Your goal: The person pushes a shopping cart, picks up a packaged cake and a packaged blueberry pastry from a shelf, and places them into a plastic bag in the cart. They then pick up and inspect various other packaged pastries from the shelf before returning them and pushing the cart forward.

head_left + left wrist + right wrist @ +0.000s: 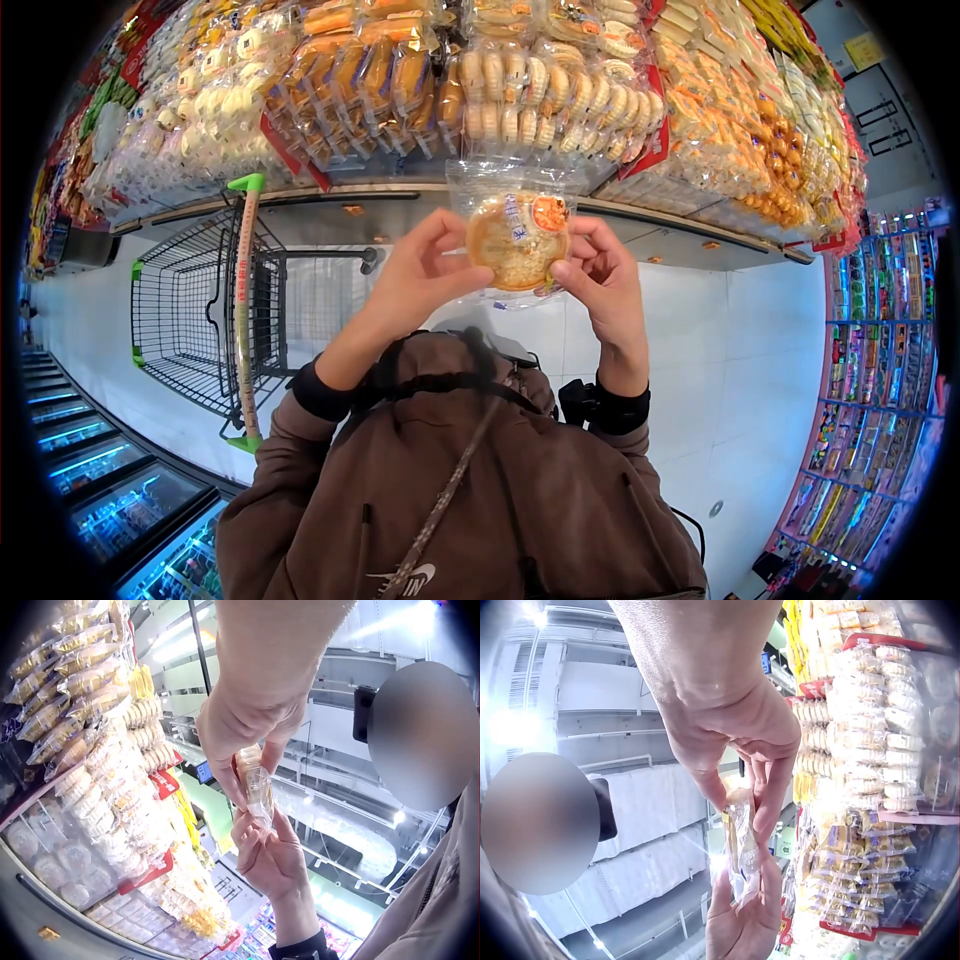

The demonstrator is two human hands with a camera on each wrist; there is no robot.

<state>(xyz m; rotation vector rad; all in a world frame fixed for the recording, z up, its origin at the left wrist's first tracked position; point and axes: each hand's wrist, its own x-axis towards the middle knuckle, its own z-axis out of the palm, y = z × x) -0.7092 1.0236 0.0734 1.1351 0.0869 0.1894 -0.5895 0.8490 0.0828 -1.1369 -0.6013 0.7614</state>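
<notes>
A round, flat baked item in a clear plastic wrapper (520, 240) is held up in front of the chest, its face with an orange sticker and blue print turned toward the head camera. The left hand (425, 265) pinches its left edge between thumb and fingers. On the opposite edge, the right hand (603, 275) grips it the same way. Seen edge-on in the left wrist view, the wrapped item (259, 791) sits between the left hand (255, 724) and the right hand (274, 859). The right wrist view shows the packet (742, 840) thin between both hands.
Shelves piled with packaged baked goods (560, 90) stand just beyond the hands, behind a shelf edge (410, 192). A shopping cart (190, 305) with a green-ended handle is at the left. Freezers (120, 490) line the lower left, and a rack of small packets (870, 370) the right.
</notes>
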